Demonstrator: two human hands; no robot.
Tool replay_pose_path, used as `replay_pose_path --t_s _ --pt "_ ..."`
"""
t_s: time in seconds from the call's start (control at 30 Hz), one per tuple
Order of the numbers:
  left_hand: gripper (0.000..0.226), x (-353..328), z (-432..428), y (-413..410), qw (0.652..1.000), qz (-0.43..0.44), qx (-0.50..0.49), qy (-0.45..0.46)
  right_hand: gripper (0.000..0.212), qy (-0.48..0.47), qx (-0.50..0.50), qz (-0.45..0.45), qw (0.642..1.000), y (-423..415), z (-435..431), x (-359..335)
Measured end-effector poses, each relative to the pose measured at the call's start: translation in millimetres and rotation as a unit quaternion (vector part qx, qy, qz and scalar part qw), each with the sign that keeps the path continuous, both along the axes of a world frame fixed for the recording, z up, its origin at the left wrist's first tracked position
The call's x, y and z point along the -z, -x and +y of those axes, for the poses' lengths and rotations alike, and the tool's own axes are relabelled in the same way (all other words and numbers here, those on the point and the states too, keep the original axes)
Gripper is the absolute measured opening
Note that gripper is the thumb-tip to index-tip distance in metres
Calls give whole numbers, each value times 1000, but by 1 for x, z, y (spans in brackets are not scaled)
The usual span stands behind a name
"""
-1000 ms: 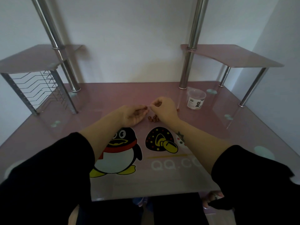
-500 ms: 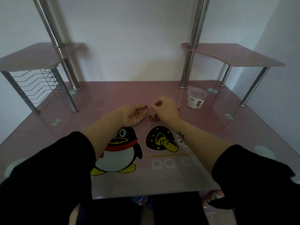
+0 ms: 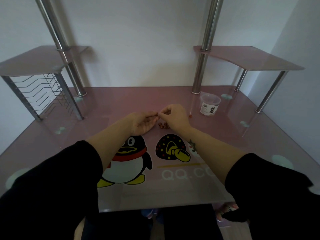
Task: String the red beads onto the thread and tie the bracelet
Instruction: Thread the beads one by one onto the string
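Note:
My left hand (image 3: 144,122) lies palm-up on the pink glass desk (image 3: 112,104) and pinches a strand of red beads (image 3: 153,115) that runs across its fingers. My right hand (image 3: 174,116) meets it fingertip to fingertip, pinching at the strand's right end; the thread itself is too thin to make out. A small pile of loose red beads (image 3: 163,125) rests on the glass just below the two hands. One single red bead (image 3: 190,116) lies apart, to the right of my right hand.
A clear plastic cup (image 3: 210,105) with a label stands at the back right. Chrome posts (image 3: 199,73) rise from the desk's rear, and a wire rack (image 3: 43,96) sits under the left shelf. Penguin and mushroom stickers (image 3: 171,149) cover the near glass.
Both hands stay nearly still at the same spot; the fingertips of my right hand have closed in on the end of the strand in my left hand.

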State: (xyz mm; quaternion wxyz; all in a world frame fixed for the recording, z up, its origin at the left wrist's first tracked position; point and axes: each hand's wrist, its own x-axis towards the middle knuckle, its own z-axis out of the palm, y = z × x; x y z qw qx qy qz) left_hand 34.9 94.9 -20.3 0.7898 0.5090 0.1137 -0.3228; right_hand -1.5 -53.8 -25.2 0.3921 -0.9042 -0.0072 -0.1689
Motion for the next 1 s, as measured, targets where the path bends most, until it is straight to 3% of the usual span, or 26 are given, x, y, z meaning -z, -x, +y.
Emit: replay_pose_path --t_s 0.53,0.7,0.8,0.93,1.0 --pt "8 -3 -1 4 1000 -17 -18 -7 9 -66 -48 -10 997 2 -6 -2" --pt "13 -14 -4 1 988 -105 -3 -112 12 -71 -52 16 996 2 -9 -2" --pt "16 -32 -5 -2 980 -151 9 -132 21 -76 -56 36 995 3 -12 -7" --pt "16 -48 -12 -4 970 -198 40 -139 44 -156 -39 49 986 4 -15 -18" --pt "15 -51 -15 -4 967 -209 45 -137 40 -213 -46 49 975 5 -15 -23"
